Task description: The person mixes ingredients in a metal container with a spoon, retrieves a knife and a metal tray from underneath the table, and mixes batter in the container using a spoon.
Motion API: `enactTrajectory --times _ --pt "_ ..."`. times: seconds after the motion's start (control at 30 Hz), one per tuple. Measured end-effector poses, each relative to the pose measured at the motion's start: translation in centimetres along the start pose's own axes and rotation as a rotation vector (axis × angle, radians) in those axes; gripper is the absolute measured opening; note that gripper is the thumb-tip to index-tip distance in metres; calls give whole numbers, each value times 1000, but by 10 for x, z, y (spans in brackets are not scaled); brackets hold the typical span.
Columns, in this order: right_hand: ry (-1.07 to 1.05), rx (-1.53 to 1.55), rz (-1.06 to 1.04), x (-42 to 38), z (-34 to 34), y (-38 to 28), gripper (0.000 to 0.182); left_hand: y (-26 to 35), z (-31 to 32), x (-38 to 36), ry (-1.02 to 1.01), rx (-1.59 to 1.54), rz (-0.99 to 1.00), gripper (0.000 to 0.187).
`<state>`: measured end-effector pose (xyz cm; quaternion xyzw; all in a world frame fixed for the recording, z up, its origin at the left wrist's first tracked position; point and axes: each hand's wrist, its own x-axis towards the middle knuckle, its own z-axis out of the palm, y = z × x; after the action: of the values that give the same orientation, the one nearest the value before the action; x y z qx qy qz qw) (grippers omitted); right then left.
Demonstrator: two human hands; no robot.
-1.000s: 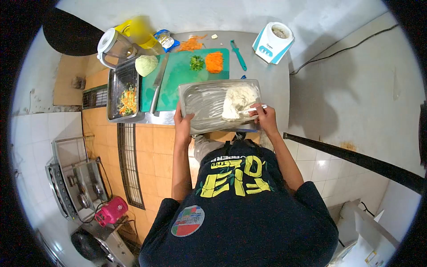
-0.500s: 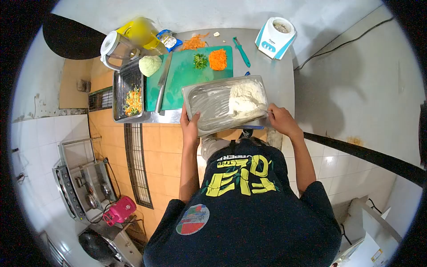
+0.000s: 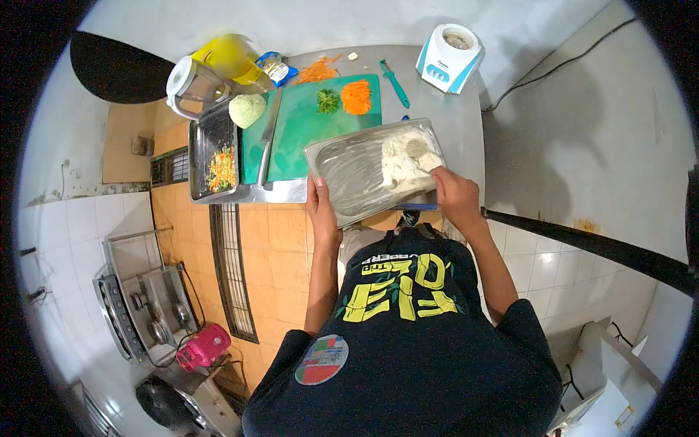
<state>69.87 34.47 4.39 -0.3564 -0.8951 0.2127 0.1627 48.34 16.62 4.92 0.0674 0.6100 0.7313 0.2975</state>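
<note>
My left hand (image 3: 322, 210) grips the near-left side of a rectangular metal pan (image 3: 346, 164), thumb at its rim. The pan tilts over the table's front edge. A white creamy mixture (image 3: 399, 162) lies in its right part, with smears over the left. Closed around the handle of a spoon, my right hand (image 3: 457, 197) is at the pan's right end. The spoon's bowl (image 3: 417, 148) rests in the mixture; its handle is mostly hidden by my fingers. Just behind the pan, a green cutting board (image 3: 298, 142) bears shredded carrot (image 3: 357, 97) and chopped green herbs (image 3: 328, 100).
A knife (image 3: 269, 138) lies along the board's left side, near a piece of cabbage (image 3: 247, 109). Further left are a dark tray (image 3: 195, 156) with chopped vegetables and a blender jug (image 3: 191, 84). A peeler (image 3: 394, 84) and blender base (image 3: 449, 58) occupy the back right.
The spoon's bowl has come into sight, lying in the mixture, and my right hand has moved slightly. The mixture is more heaped to the right. The pan has shifted slightly right.
</note>
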Motion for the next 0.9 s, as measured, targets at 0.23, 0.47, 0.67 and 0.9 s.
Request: enactTrajectory --times 0.23,0.47,0.67,0.9 --pt "6 93 1 -4 -17 -11 12 0 2 0 -30 7 18 56" --pt "-25 -18 -44 -8 17 12 12 6 5 -1 -44 -7 -17 64" --pt "-4 331 -141 -5 3 -52 14 2 2 -4 -25 88 -2 77" --pt "-115 115 -148 -5 24 -8 15 -8 -2 1 -34 60 7 77"
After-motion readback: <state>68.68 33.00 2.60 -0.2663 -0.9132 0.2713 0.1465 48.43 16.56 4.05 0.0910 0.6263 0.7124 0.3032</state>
